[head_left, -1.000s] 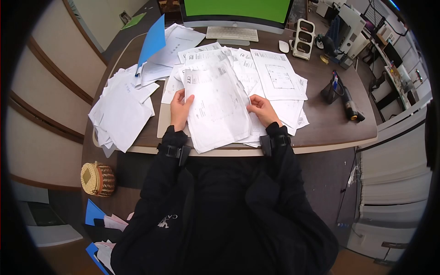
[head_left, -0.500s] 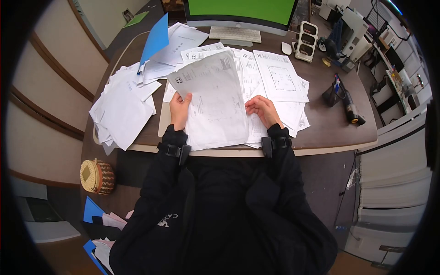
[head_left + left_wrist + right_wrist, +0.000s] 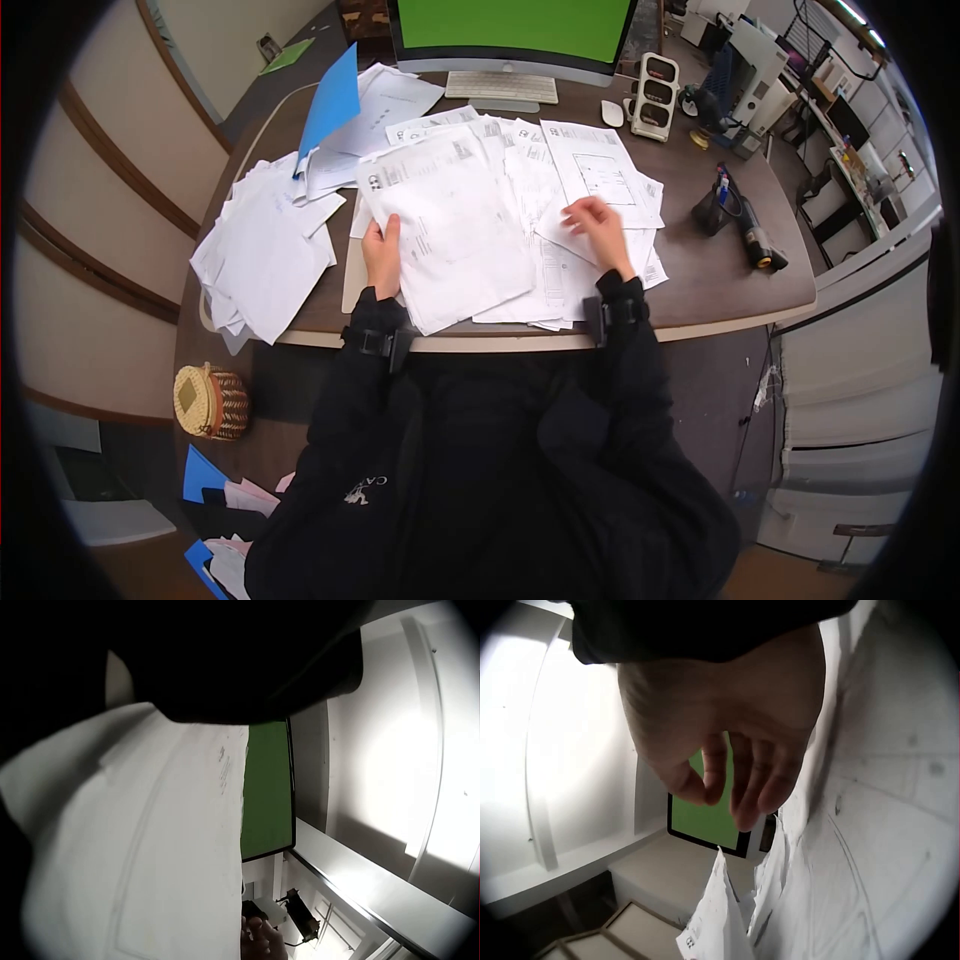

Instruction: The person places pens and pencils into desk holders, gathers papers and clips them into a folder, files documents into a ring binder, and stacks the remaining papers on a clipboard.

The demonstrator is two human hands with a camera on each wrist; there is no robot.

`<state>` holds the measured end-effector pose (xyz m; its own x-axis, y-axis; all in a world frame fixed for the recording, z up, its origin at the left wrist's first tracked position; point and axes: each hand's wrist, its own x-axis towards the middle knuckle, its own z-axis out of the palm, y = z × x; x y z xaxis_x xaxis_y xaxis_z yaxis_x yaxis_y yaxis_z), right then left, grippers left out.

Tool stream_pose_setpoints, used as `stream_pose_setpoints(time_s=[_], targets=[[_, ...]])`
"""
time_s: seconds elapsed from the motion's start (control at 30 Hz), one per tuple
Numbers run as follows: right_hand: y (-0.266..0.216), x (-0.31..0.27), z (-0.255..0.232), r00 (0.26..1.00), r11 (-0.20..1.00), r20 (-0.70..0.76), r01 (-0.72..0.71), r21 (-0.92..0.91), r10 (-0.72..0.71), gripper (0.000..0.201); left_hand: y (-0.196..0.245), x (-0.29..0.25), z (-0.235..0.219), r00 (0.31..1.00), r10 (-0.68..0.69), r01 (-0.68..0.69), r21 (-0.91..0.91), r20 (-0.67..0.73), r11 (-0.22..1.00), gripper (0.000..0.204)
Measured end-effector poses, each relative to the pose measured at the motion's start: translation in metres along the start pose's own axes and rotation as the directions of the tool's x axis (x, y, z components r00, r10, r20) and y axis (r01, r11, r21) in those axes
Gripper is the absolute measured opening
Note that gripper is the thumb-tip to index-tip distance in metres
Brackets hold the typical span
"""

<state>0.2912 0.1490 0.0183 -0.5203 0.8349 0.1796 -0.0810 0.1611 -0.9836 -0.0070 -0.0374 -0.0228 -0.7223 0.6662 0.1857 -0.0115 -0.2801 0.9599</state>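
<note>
Printed papers (image 3: 455, 240) cover part of a loose pile (image 3: 560, 270) at the front of the desk (image 3: 705, 285), their left edge gripped by the left hand (image 3: 383, 262). The right hand (image 3: 603, 238) holds nothing, its fingers loosely bent. The step looks like leafing through; the next move probably calls for reaching the free right edge. The thin rectangles look creased, the blue folder (image 3: 335, 95) smoother.

Head view: left hand's (image 3: 382, 262) fingers hidden behind the held sheet (image 3: 450, 230); right hand (image 3: 600, 235) slightly blurred. Most print too small to read. Monitor (image 3: 515, 25) cut by top edge. Lower papers in the left stack (image 3: 265, 250) mostly covered. Left wrist view: dark sleeve (image 3: 247, 667) blocks the top.
</note>
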Motion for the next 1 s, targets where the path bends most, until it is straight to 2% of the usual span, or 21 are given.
stream_pose_setpoints(time_s=[0.03,0.07,0.1,0.13,0.17,0.23,0.27,0.33,0.37,0.43,0.47,0.53,0.57,0.63,0.67,0.73,0.87,0.9,0.93,0.97,1.0], targets=[[-0.004,0.009,-0.017,0.988,0.998,-0.15,0.014,-0.065,-0.023,0.01,-0.002,-0.001,0.0,1.0,-0.007,0.007,-0.036,-0.006,0.999,0.029],[0.005,0.024,-0.043,0.958,0.962,-0.24,0.097,-0.254,-0.159,0.013,0.0,-0.001,0.0,0.999,-0.044,0.043,-0.067,-0.012,0.997,0.029],[0.007,0.036,-0.067,0.902,0.811,-0.313,0.065,-0.581,-0.297,0.023,-0.001,-0.001,0.001,0.999,-0.044,0.044,-0.071,-0.002,0.997,0.029],[0.001,0.041,-0.085,0.896,0.755,-0.372,-0.065,-0.652,-0.244,0.037,-0.002,-0.001,0.001,0.999,-0.032,0.031,-0.073,-0.012,0.997,0.03],[0.008,0.048,-0.102,0.88,0.609,-0.414,-0.2,-0.767,-0.232,0.049,-0.003,0.0,-0.001,1.0,-0.02,0.018,-0.075,-0.024,0.997,0.03],[0.006,0.054,-0.115,0.897,0.368,-0.431,-0.369,-0.853,-0.098,0.066,-0.003,0.001,-0.001,1.0,-0.025,0.024,-0.043,-0.018,0.999,0.031],[0.005,0.055,-0.114,0.898,0.367,-0.426,-0.363,-0.856,-0.105,0.066,-0.001,0.0,0.0,1.0,-0.013,0.011,-0.078,-0.023,0.997,0.031],[0.009,0.056,-0.109,0.89,0.1,-0.457,-0.455,-0.885,0.007,0.082,0.002,-0.001,0.001,0.999,0.001,-0.006,-0.114,-0.037,0.993,0.031],[0.006,0.059,-0.108,0.893,0.101,-0.45,-0.448,-0.888,0.006,0.082,0.002,-0.001,0.002,0.999,-0.012,0.007,-0.139,-0.033,0.99,0.032],[-0.001,0.062,-0.109,0.855,0.12,-0.492,-0.513,-0.85,0.165,0.093,0.004,-0.002,0.001,0.999,-0.025,0.02,-0.159,-0.031,0.987,0.034],[0.0,0.066,-0.112,0.854,0.121,-0.492,-0.514,-0.849,0.171,0.093,0.005,-0.002,0.001,0.999,-0.032,0.029,-0.143,-0.021,0.989,0.034],[0.001,0.075,-0.121,0.806,0.191,-0.462,-0.553,-0.811,0.37,0.101,0.005,-0.003,0.001,0.999,-0.041,0.04,-0.124,-0.003,0.991,0.034],[0.002,0.074,-0.121,0.805,0.192,-0.464,-0.555,-0.809,0.368,0.101,0.005,-0.002,0.002,0.999,-0.05,0.049,-0.147,0.0,0.988,0.032],[0.008,0.072,-0.117,0.825,0.219,-0.519,-0.562,-0.798,0.224,0.092,0.005,-0.001,0.001,0.998,-0.058,0.056,-0.172,-0.005,0.983,0.03],[0.012,0.074,-0.119,0.829,0.218,-0.514,-0.556,-0.802,0.223,0.092,0.006,-0.002,0.001,0.998,-0.064,0.063,-0.167,-0.001,0.984,0.03],[0.014,0.077,-0.129,0.839,0.311,-0.487,-0.543,-0.78,0.242,0.083,0.008,-0.003,0.002,0.998,-0.068,0.066,-0.166,-0.003,0.984,0.03],[0.019,0.085,-0.146,0.88,0.326,-0.399,-0.468,-0.821,0.258,0.074,0.006,-0.003,0.002,0.996,-0.084,0.088,-0.195,0.03,0.977,0.03],[0.019,0.084,-0.145,0.929,0.402,-0.359,-0.365,-0.84,0.092,0.062,0.006,-0.002,0.002,0.995,-0.09,0.095,-0.202,0.032,0.975,0.029],[0.02,0.08,-0.143,0.945,0.457,-0.317,-0.249,-0.854,-0.077,0.05,0.004,-0.001,0.001,0.996,-0.09,0.093,-0.207,0.026,0.974,0.029],[0.011,0.072,-0.133,0.947,0.453,-0.311,-0.244,-0.857,-0.079,0.05,-0.001,0.001,-0.001,0.996,-0.077,0.085,-0.201,0.046,0.976,0.03],[-0.009,0.058,-0.111,0.933,0.619,-0.29,-0.102,-0.779,-0.212,0.038,-0.005,0.001,-0.003,0.996,-0.067,0.078,-0.195,0.066,0.978,0.03]])
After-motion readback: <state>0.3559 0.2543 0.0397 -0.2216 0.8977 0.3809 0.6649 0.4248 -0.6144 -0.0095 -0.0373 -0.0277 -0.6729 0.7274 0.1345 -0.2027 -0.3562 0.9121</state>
